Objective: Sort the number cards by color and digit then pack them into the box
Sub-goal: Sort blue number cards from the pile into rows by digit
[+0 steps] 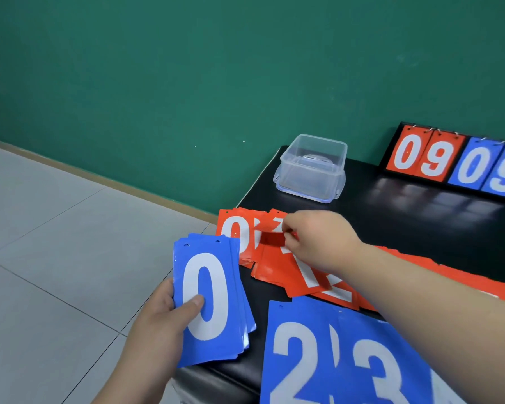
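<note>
Left hand (158, 322) grips blue card stack (210, 304), zero on top. Right hand (318, 240) pinches red card (271, 239) above red pile (277, 272).

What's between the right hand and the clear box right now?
Only bare black table: the head view shows nothing between the right hand, pinching a red card, and the box. The left hand holds blue cards elsewhere.
</note>
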